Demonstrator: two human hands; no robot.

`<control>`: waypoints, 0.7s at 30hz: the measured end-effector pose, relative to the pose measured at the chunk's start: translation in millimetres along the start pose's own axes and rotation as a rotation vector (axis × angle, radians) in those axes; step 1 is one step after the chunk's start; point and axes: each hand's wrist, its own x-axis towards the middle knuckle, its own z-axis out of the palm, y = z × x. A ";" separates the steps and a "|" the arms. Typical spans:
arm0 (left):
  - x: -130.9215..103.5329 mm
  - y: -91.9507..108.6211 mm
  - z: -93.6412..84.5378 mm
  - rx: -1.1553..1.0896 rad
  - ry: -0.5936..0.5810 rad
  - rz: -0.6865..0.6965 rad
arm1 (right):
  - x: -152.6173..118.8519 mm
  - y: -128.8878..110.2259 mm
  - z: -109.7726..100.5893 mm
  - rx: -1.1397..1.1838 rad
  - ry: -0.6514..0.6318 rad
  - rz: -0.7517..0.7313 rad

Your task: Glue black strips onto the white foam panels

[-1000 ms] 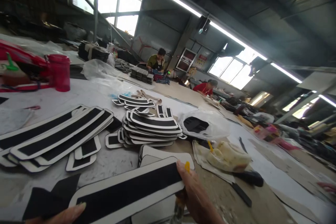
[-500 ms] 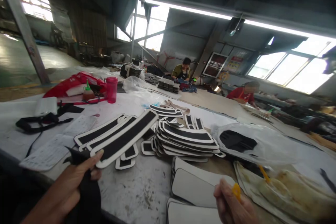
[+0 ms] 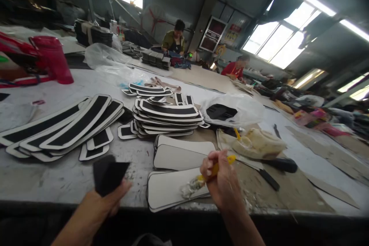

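My right hand is closed around the yellow handle of a glue brush. Its whitish, clumped bristles rest over the front pale curved panel, one of a small stack at the table edge. Behind that lies another stack of pale panels. My left hand pinches a piece of black material between thumb and fingers, held above the table near its front edge. Farther left, a fanned pile of white-bordered panels with black strips lies on the table, and a taller stack of them stands in the middle.
A glue-stained container sits at right beside a black-handled tool on brown board. A clear plastic bag holds black pieces. At left stands a red cup. Two people work farther back.
The view has swung right. My left hand has left the top panel of the left pile and now holds only the black piece. My right hand has brought the brush over the front panel.
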 end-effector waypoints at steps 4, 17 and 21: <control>-5.9 -8.5 44.3 0.308 -0.156 0.100 | -5.8 23.0 21.3 0.173 -0.010 0.001; 5.3 -24.5 49.0 0.372 -0.194 0.152 | -0.3 50.9 -25.8 -0.217 0.184 -0.336; 7.8 -30.2 49.0 0.366 -0.167 0.139 | 5.9 28.6 -58.5 -0.457 0.201 -0.487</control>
